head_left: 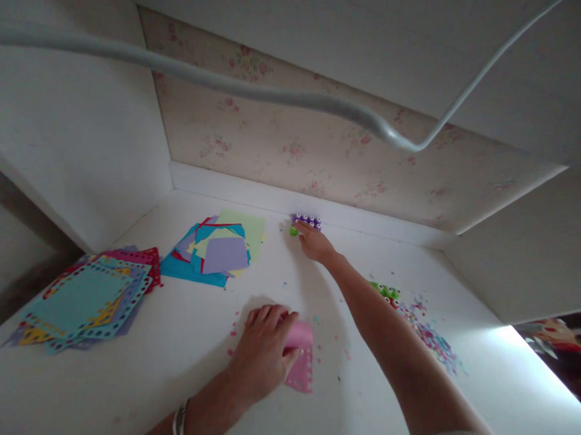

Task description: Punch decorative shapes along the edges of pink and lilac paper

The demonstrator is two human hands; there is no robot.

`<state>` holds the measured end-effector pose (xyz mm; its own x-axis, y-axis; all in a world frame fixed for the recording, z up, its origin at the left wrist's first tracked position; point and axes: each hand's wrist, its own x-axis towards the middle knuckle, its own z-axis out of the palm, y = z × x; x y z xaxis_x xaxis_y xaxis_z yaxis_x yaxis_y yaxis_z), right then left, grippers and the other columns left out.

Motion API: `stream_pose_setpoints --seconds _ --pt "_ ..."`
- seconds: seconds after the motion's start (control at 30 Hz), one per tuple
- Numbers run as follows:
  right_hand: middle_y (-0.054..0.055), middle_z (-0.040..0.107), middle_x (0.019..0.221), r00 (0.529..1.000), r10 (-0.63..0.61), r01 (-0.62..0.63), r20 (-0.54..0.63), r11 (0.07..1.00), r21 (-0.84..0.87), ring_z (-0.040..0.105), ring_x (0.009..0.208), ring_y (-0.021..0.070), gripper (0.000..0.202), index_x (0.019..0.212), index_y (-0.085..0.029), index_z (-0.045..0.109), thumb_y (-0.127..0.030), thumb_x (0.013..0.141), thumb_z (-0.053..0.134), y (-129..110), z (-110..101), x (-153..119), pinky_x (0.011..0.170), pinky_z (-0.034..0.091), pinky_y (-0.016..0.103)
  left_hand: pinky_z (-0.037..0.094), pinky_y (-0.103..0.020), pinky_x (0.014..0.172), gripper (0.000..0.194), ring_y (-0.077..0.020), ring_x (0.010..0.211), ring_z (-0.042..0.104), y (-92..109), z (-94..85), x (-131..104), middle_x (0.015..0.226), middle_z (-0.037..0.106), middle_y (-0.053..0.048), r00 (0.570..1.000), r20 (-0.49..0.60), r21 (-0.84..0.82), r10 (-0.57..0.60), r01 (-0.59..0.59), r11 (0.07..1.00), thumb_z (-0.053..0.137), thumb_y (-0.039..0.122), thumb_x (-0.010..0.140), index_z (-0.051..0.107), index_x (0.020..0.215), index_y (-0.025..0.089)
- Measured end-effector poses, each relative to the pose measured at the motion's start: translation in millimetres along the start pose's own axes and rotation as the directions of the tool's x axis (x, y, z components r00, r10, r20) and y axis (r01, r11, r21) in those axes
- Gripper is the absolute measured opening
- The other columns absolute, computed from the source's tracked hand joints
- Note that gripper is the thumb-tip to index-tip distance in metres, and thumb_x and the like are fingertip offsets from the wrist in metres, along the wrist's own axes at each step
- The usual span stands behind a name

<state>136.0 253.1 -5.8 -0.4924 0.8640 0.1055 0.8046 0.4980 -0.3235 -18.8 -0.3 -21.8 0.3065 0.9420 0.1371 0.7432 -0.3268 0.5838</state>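
Observation:
My left hand lies on a pink paper sheet with holes punched along its edges. The sheet's far part curls up under my closed fingers and thumb. My right hand is stretched to the back of the white surface, its fingertips pinched at a small green paper punch. Right beside those fingers, against the back ledge, stand several purple paper punches with round white tops. My right hand partly hides them.
At left lies a stack of hole-edged coloured sheets; behind it, a pile of plain coloured paper. Green punches and red ones sit right of my right forearm, near scattered paper confetti. A pale cable crosses overhead.

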Motion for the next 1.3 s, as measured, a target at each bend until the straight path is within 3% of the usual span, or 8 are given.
stream_pose_setpoints --seconds 0.13,0.27,0.4,0.53,0.6,0.73,0.9,1.3 --pt "0.019 0.061 0.135 0.999 0.023 -0.024 0.023 0.999 0.046 0.056 0.126 0.0295 0.037 0.126 -0.010 0.064 -0.007 0.091 0.050 -5.8 -0.9 15.7 0.110 0.037 0.044 0.046 -0.040 0.099 0.059 -0.0233 0.108 0.059 -3.0 -0.7 2.4 0.129 0.054 -0.008 0.996 -0.012 -0.170 -0.094 0.090 0.981 0.061 0.008 0.080 0.051 0.135 0.026" --pt "0.016 0.069 0.120 0.999 0.049 -0.050 0.016 0.991 0.127 0.063 0.113 0.0274 0.019 0.105 -0.014 0.072 -0.016 0.089 0.061 -4.7 -8.4 -6.2 0.105 0.043 0.041 0.048 -0.036 0.097 0.071 -0.0209 0.109 0.061 -2.3 -4.3 8.7 0.126 0.057 -0.009 0.970 -0.113 -0.414 -0.214 0.150 0.898 0.057 0.000 0.074 0.042 0.140 0.024" --pt "0.010 0.071 0.117 0.993 0.107 -0.089 -0.054 0.960 0.267 0.068 0.106 0.0219 0.021 0.112 -0.020 0.066 -0.023 0.092 0.059 -7.3 -9.8 -66.4 0.095 0.052 0.037 0.053 -0.033 0.083 0.062 -0.0200 0.088 0.067 -1.5 -11.9 14.5 0.098 0.069 -0.004 0.940 -0.038 -0.593 -0.338 0.251 0.765 0.065 0.014 0.077 0.045 0.136 0.019" --pt "0.008 0.071 0.121 0.974 0.189 -0.115 -0.125 0.888 0.446 0.071 0.102 0.0188 0.028 0.123 -0.025 0.054 -0.037 0.099 0.047 -19.6 4.4 -149.2 0.086 0.058 0.035 0.053 -0.031 0.081 0.045 -0.0206 0.090 0.069 -2.7 -14.7 16.2 0.111 0.070 -0.007 0.935 -0.028 -0.658 -0.354 0.249 0.710 0.065 0.027 0.080 0.056 0.123 0.019" --pt "0.008 0.068 0.128 0.952 0.267 -0.088 -0.152 0.711 0.698 0.071 0.104 0.0203 0.026 0.117 -0.027 0.056 -0.041 0.095 0.057 -30.3 13.7 -186.3 0.088 0.059 0.038 0.053 -0.030 0.081 0.043 -0.0209 0.092 0.069 -2.7 -13.2 16.3 0.112 0.071 -0.007 0.933 -0.014 -0.677 -0.359 0.256 0.690 0.065 0.031 0.080 0.057 0.121 0.019" --pt "0.009 0.070 0.124 0.939 0.322 -0.069 -0.119 0.516 0.854 0.071 0.104 0.0226 0.026 0.109 -0.026 0.064 -0.041 0.088 0.069 -52.6 21.8 -229.7 0.091 0.058 0.041 0.053 -0.029 0.080 0.042 -0.0201 0.089 0.070 -1.6 -8.9 16.6 0.109 0.072 -0.005 0.942 -0.025 -0.631 -0.335 0.245 0.736 0.065 0.033 0.081 0.059 0.120 0.020" --pt "0.009 0.070 0.124 0.937 0.329 -0.058 -0.114 0.470 0.881 0.072 0.102 0.0228 0.026 0.109 -0.026 0.067 -0.039 0.087 0.072 -58.5 18.9 -236.8 0.090 0.060 0.040 0.053 -0.029 0.078 0.041 -0.0196 0.088 0.069 -0.5 -8.9 17.1 0.109 0.072 -0.005 0.948 -0.007 -0.605 -0.318 0.249 0.757 0.065 0.031 0.081 0.059 0.120 0.020" --pt "0.010 0.069 0.124 0.939 0.333 -0.107 -0.086 0.523 0.846 0.073 0.097 0.0233 0.027 0.109 -0.024 0.069 -0.036 0.085 0.073 -53.5 22.3 -236.3 0.088 0.062 0.041 0.052 -0.027 0.084 0.036 -0.0198 0.097 0.069 2.7 -11.3 16.0 0.111 0.073 -0.002 0.953 -0.015 -0.552 -0.302 0.244 0.798 0.063 0.027 0.081 0.061 0.117 0.022"
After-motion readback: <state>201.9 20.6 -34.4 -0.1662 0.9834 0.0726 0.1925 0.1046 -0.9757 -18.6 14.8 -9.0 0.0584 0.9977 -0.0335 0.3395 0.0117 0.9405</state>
